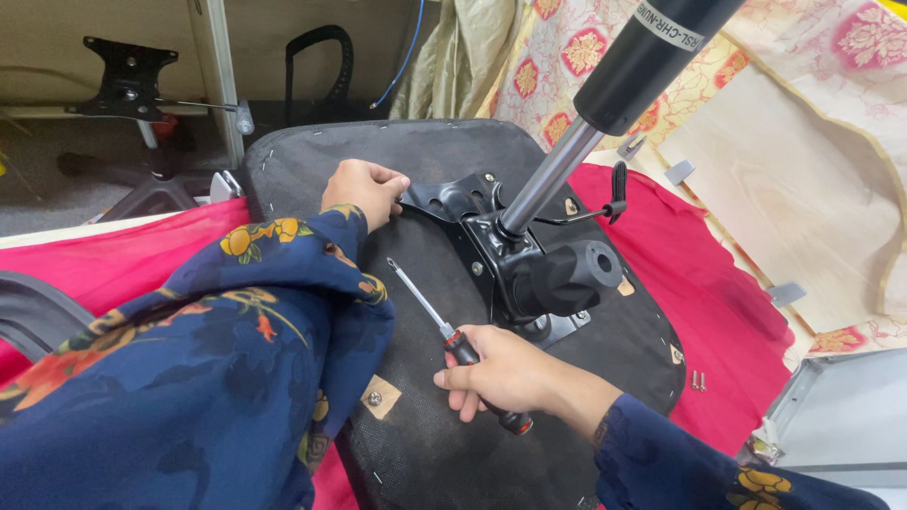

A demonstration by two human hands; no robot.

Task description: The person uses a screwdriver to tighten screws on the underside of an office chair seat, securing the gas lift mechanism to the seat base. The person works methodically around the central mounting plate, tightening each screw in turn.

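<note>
An upturned black chair seat (444, 444) lies on a red cloth. A black metal mechanism plate (463, 203) with a round knob (578, 274) is on its underside, and a grey and black gas cylinder (605, 104) rises from it. My left hand (364, 192) rests on the plate's far left corner, fingers curled over its edge. My right hand (501, 373) grips a screwdriver (444, 326) with a red and black handle; its shaft points up and left, lying over the seat with the tip near my left sleeve.
Two loose screws (697, 381) lie on the red cloth (718, 302) at right. A second black mechanism plate (128, 80) stands at the back left. Floral fabric and a pale board (784, 198) lie to the right. A grey metal box (841, 416) sits at lower right.
</note>
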